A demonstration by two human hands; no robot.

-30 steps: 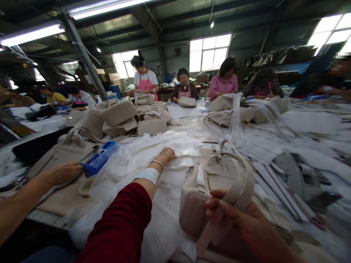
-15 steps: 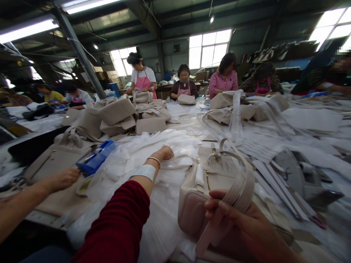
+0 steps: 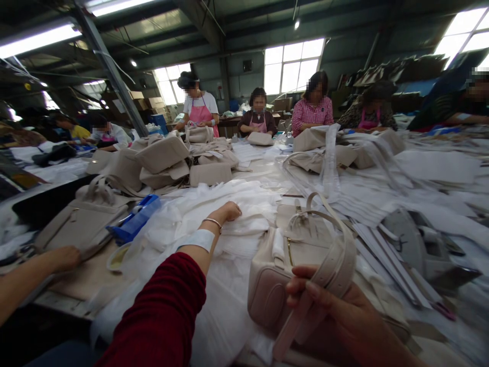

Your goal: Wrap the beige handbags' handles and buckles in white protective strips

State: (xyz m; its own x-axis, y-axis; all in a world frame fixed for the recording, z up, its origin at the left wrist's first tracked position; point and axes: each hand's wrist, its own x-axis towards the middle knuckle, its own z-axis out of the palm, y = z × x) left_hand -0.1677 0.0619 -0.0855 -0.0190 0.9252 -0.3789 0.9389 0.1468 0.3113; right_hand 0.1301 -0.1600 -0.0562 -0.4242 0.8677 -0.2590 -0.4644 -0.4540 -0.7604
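My right hand is closed around the wide beige strap of a beige handbag that stands in front of me on the table. My left arm, in a dark red sleeve with a white band and a bracelet, reaches forward. My left hand rests on a heap of white plastic bags, fingers curled down onto the top sheet; whether it pinches the plastic I cannot make out.
A co-worker's arm and hand lie at the left near a flat beige bag and a blue tape dispenser. Piles of beige bags sit farther back. White strips and grey pieces cover the right. Several people work across the table.
The co-worker's hand at the left has drawn back from the blue tape dispenser toward the table's near edge. My left hand has closed a little on the plastic. My right hand keeps the strap.
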